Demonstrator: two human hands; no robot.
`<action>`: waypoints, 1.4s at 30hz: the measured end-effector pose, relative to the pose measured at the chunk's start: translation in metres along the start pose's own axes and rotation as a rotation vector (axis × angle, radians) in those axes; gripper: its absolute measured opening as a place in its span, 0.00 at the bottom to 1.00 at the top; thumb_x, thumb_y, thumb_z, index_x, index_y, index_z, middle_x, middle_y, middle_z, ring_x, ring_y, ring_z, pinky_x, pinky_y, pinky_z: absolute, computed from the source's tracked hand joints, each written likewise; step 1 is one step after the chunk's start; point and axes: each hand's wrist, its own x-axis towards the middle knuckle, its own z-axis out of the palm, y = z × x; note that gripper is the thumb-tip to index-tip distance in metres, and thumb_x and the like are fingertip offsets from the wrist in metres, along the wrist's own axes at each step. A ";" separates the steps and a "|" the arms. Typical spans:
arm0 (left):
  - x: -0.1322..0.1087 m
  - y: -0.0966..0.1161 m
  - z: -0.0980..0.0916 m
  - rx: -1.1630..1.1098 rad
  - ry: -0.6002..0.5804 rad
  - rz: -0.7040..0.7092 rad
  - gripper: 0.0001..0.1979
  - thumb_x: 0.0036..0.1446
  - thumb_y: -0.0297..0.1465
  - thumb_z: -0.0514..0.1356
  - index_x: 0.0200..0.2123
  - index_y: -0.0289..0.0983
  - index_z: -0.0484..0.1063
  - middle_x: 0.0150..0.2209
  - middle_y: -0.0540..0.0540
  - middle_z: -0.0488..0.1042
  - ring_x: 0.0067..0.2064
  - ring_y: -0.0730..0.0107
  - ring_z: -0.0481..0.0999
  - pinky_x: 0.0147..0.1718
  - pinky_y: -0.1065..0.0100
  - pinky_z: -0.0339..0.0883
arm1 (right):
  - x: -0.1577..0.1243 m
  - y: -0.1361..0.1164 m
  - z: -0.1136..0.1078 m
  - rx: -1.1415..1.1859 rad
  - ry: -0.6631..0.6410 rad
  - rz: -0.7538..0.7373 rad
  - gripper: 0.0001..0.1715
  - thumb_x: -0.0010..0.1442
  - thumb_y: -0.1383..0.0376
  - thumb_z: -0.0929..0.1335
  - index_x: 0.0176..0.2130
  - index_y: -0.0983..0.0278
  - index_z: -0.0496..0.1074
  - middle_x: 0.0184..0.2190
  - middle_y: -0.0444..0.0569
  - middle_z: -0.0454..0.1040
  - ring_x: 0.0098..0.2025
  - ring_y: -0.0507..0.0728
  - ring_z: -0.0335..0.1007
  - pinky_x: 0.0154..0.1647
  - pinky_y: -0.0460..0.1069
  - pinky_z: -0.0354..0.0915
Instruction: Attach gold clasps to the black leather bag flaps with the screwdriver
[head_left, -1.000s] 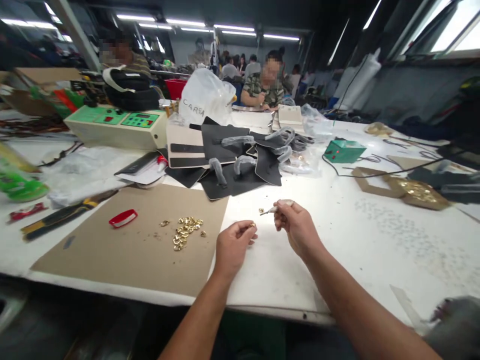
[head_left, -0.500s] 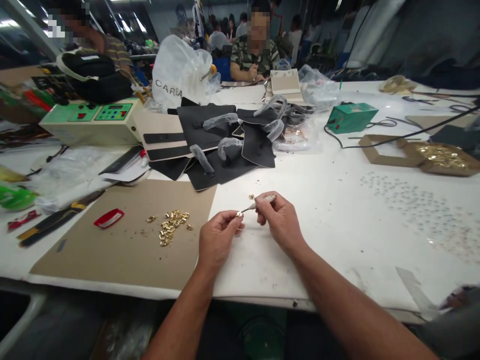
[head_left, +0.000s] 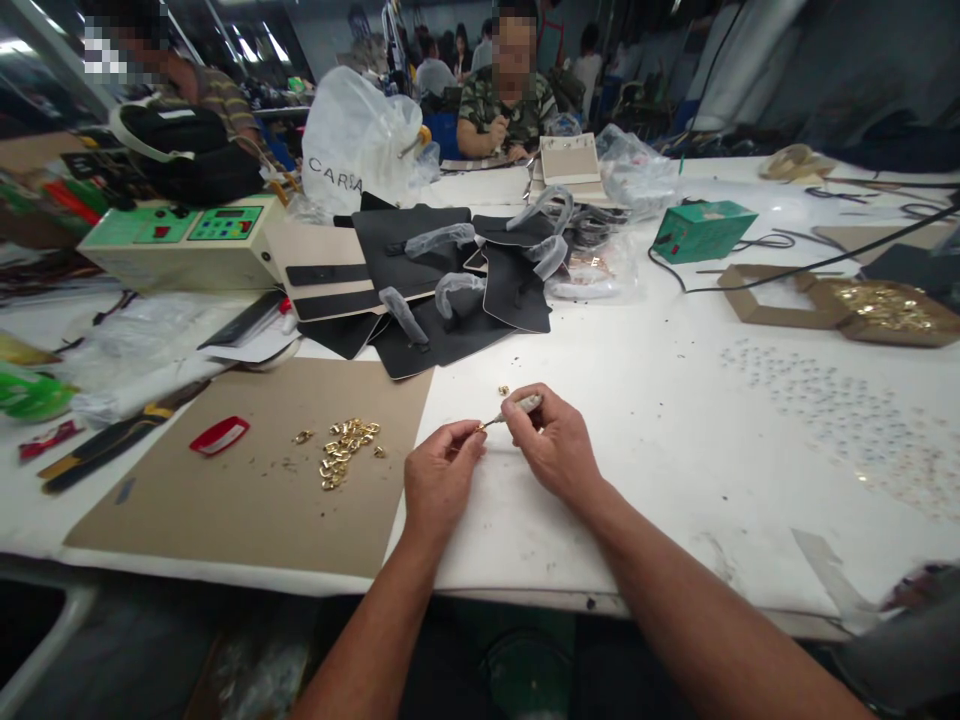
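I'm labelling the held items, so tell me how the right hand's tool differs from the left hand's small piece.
The tool is slender and pale-handled; the small piece is compact and gold-looking. The tool is clearly longer than the small piece. Both are hand-held.

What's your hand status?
Left hand: gold piece pinched. Right hand: tool gripped, tip at piece. Gold pile off left, not in the way.

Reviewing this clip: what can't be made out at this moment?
All in the head view:
Small gold piece: mostly covered by the left hand; too tiny for detail.
Tool: grip partly hidden by the right hand.
Green object: cut off by the left edge.
Control box: display too small to read.
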 end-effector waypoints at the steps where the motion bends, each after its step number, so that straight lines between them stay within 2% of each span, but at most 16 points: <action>1: -0.002 0.000 0.000 0.068 0.018 0.088 0.07 0.61 0.33 0.67 0.41 0.40 0.83 0.36 0.49 0.85 0.35 0.68 0.83 0.40 0.68 0.76 | 0.000 0.000 0.000 -0.025 -0.001 -0.016 0.10 0.66 0.58 0.68 0.36 0.62 0.72 0.25 0.41 0.71 0.25 0.52 0.66 0.30 0.48 0.62; 3: -0.005 -0.001 0.001 0.190 0.035 0.287 0.06 0.63 0.30 0.65 0.41 0.40 0.83 0.40 0.48 0.85 0.39 0.67 0.84 0.44 0.67 0.76 | 0.001 -0.001 -0.001 -0.033 -0.007 -0.001 0.10 0.66 0.58 0.68 0.35 0.61 0.71 0.23 0.40 0.69 0.24 0.51 0.65 0.30 0.48 0.61; 5: -0.009 0.000 0.002 0.276 0.033 0.437 0.07 0.65 0.29 0.63 0.42 0.40 0.83 0.41 0.47 0.85 0.41 0.67 0.84 0.46 0.67 0.75 | 0.003 -0.001 -0.002 0.051 -0.026 0.097 0.12 0.66 0.57 0.69 0.34 0.61 0.71 0.21 0.40 0.69 0.23 0.51 0.65 0.29 0.48 0.61; 7: -0.011 0.001 0.002 0.325 0.037 0.489 0.06 0.66 0.29 0.63 0.41 0.40 0.82 0.40 0.47 0.85 0.41 0.66 0.84 0.44 0.67 0.75 | 0.007 0.001 -0.003 0.257 -0.024 0.258 0.15 0.65 0.55 0.70 0.33 0.62 0.70 0.21 0.40 0.69 0.21 0.51 0.65 0.26 0.47 0.61; 10: -0.013 0.005 -0.006 0.383 0.082 0.440 0.06 0.65 0.30 0.64 0.40 0.40 0.82 0.39 0.48 0.85 0.38 0.67 0.84 0.39 0.69 0.75 | 0.013 0.008 -0.006 0.612 0.078 0.448 0.16 0.61 0.53 0.72 0.33 0.63 0.71 0.23 0.40 0.69 0.19 0.50 0.63 0.20 0.45 0.58; 14: -0.006 0.008 -0.045 0.584 0.147 0.404 0.07 0.66 0.33 0.63 0.42 0.42 0.82 0.40 0.50 0.85 0.34 0.68 0.81 0.36 0.68 0.73 | 0.019 0.011 -0.011 0.795 0.219 0.466 0.17 0.56 0.53 0.75 0.34 0.64 0.72 0.24 0.40 0.70 0.19 0.48 0.62 0.17 0.43 0.56; 18: 0.012 0.009 -0.103 0.891 0.148 0.362 0.11 0.66 0.36 0.59 0.44 0.42 0.81 0.47 0.48 0.83 0.39 0.64 0.82 0.43 0.64 0.73 | 0.023 0.006 -0.016 0.833 0.265 0.442 0.18 0.55 0.53 0.75 0.34 0.64 0.72 0.23 0.40 0.69 0.19 0.48 0.61 0.16 0.42 0.55; 21: 0.026 0.015 -0.124 1.083 0.101 0.291 0.13 0.66 0.39 0.58 0.46 0.43 0.80 0.50 0.47 0.82 0.44 0.58 0.82 0.41 0.61 0.73 | 0.025 0.003 -0.018 0.849 0.298 0.440 0.17 0.55 0.54 0.75 0.33 0.64 0.72 0.23 0.40 0.69 0.19 0.48 0.61 0.16 0.43 0.55; 22: 0.029 0.017 -0.123 1.122 0.086 0.307 0.14 0.66 0.40 0.58 0.48 0.43 0.80 0.50 0.46 0.81 0.47 0.56 0.82 0.43 0.61 0.73 | 0.026 0.002 -0.019 0.856 0.306 0.442 0.17 0.55 0.54 0.75 0.33 0.64 0.72 0.22 0.40 0.69 0.18 0.48 0.60 0.16 0.43 0.55; 24: 0.036 0.023 -0.105 1.138 0.054 0.393 0.16 0.67 0.41 0.58 0.50 0.41 0.79 0.52 0.44 0.81 0.53 0.53 0.80 0.48 0.59 0.73 | 0.027 0.002 -0.019 0.867 0.314 0.446 0.18 0.55 0.54 0.75 0.33 0.64 0.72 0.22 0.40 0.69 0.18 0.48 0.61 0.16 0.43 0.55; 26: 0.043 0.026 -0.073 1.095 -0.004 0.457 0.17 0.67 0.42 0.58 0.51 0.40 0.79 0.52 0.43 0.80 0.54 0.54 0.79 0.52 0.59 0.72 | 0.027 0.003 -0.020 0.870 0.317 0.449 0.18 0.54 0.53 0.75 0.32 0.64 0.72 0.22 0.41 0.69 0.19 0.48 0.61 0.17 0.43 0.55; 28: 0.050 0.027 -0.034 1.042 -0.066 0.448 0.17 0.67 0.43 0.60 0.50 0.41 0.80 0.52 0.44 0.81 0.55 0.55 0.78 0.54 0.59 0.72 | 0.028 0.005 -0.021 0.867 0.324 0.447 0.18 0.54 0.53 0.76 0.32 0.64 0.72 0.22 0.41 0.70 0.19 0.48 0.61 0.17 0.43 0.55; 31: 0.062 0.025 0.017 0.990 -0.110 0.380 0.15 0.66 0.43 0.62 0.50 0.43 0.81 0.51 0.46 0.81 0.54 0.55 0.77 0.51 0.60 0.72 | 0.029 0.006 -0.022 0.869 0.340 0.448 0.19 0.54 0.53 0.76 0.33 0.64 0.72 0.23 0.41 0.70 0.18 0.48 0.61 0.17 0.43 0.55; 33: 0.067 0.021 0.038 0.942 -0.106 0.369 0.13 0.65 0.43 0.63 0.46 0.44 0.83 0.48 0.46 0.81 0.52 0.55 0.76 0.46 0.61 0.72 | 0.031 0.006 -0.023 0.876 0.340 0.455 0.19 0.55 0.52 0.76 0.33 0.64 0.72 0.23 0.41 0.70 0.19 0.48 0.61 0.17 0.43 0.55; 37: 0.072 0.014 0.052 0.861 -0.086 0.398 0.08 0.65 0.39 0.64 0.39 0.45 0.83 0.46 0.46 0.80 0.50 0.54 0.74 0.41 0.61 0.69 | 0.032 0.005 -0.021 0.891 0.318 0.453 0.19 0.55 0.53 0.76 0.34 0.64 0.73 0.22 0.40 0.70 0.19 0.48 0.61 0.18 0.43 0.56; 42: 0.069 0.012 0.045 0.769 -0.129 0.436 0.05 0.65 0.35 0.64 0.38 0.42 0.79 0.41 0.46 0.81 0.48 0.56 0.75 0.44 0.62 0.69 | 0.031 0.007 -0.019 0.876 0.302 0.441 0.18 0.57 0.53 0.76 0.33 0.64 0.72 0.23 0.41 0.69 0.19 0.48 0.61 0.18 0.43 0.56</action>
